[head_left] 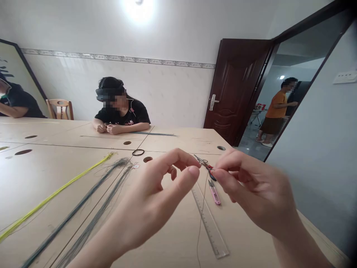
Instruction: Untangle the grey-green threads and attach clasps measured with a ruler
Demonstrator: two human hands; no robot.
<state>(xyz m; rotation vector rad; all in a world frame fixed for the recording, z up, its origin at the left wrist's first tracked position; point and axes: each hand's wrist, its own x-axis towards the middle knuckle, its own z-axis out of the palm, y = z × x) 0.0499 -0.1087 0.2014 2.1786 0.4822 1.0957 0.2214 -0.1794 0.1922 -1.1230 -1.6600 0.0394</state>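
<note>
My right hand (251,186) is raised over the table, its thumb and forefinger pinched on a thin thread (201,219). From there the thread hangs down past a clear ruler (209,223). Facing it, my left hand (158,193) has its thumb and forefinger tips pressed together; anything between them is too small to make out. Just beyond my fingers lie scissors with red and dark handles (210,173). Pink thread snips (214,192) rest beside the ruler.
On the left lie a yellow thread bundle (61,187), a dark blue-grey bundle (80,204) and a grey bundle (100,210). A black ring (138,152) sits near a table hole (147,159). Across the table (167,245) sits a person (122,111). A door (237,85) stands ajar.
</note>
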